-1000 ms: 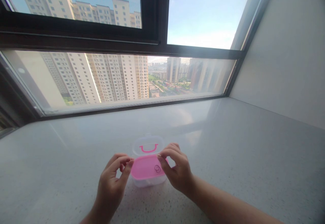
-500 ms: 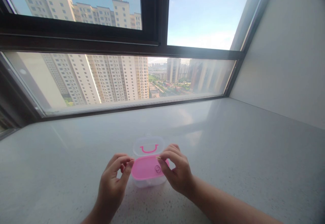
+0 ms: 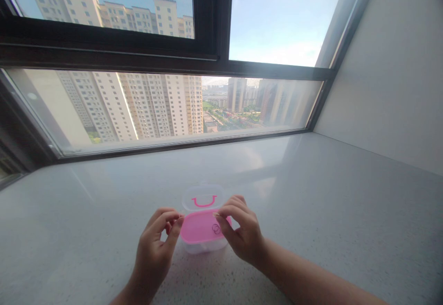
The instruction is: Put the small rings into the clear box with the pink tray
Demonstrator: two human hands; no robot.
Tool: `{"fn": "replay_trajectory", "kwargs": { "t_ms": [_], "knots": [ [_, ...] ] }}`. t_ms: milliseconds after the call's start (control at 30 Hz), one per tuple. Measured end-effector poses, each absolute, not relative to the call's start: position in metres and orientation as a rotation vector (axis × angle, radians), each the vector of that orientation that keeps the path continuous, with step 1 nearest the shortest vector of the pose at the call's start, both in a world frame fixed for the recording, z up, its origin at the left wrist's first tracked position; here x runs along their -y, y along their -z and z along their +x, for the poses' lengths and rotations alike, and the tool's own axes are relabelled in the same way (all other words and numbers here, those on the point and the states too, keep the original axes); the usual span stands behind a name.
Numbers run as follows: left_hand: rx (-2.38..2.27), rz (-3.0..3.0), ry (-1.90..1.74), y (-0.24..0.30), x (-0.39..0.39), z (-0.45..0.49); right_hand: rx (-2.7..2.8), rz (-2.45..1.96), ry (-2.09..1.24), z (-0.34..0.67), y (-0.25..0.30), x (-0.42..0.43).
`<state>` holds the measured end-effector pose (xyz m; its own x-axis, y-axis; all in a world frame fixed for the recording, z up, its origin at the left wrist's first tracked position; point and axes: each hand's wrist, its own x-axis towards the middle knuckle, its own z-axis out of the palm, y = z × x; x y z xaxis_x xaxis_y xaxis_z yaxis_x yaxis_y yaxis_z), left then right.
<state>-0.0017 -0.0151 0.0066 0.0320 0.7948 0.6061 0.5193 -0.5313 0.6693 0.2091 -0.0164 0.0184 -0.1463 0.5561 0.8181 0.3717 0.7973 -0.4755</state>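
A clear plastic box sits on the pale ledge, with a pink tray in its top. Its clear lid, with a pink handle, lies folded back on the far side. Two thin dark rings overlap on the tray's right part. My left hand is closed in a pinch at the tray's left edge; what its fingertips hold is too small to name. My right hand pinches a tiny pale thing above the tray's right side, partly covering the rim.
The speckled ledge stretches around the box. A dark-framed window rises behind it, with tall buildings outside. A plain white wall bounds the right side.
Almost nothing differs. Both hands keep their pinches, and the box appears shifted very slightly up and to the right in view.
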Motion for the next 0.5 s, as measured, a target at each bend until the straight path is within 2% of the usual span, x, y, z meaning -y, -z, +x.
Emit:
{"fn": "replay_trajectory", "kwargs": {
  "t_ms": [500],
  "knots": [
    [-1.356, 2.024, -1.470, -0.0086, 0.0150, -0.0018, 1.820, -0.685, -0.168, 0.2119, -0.0207, 0.0180]
  ]
}}
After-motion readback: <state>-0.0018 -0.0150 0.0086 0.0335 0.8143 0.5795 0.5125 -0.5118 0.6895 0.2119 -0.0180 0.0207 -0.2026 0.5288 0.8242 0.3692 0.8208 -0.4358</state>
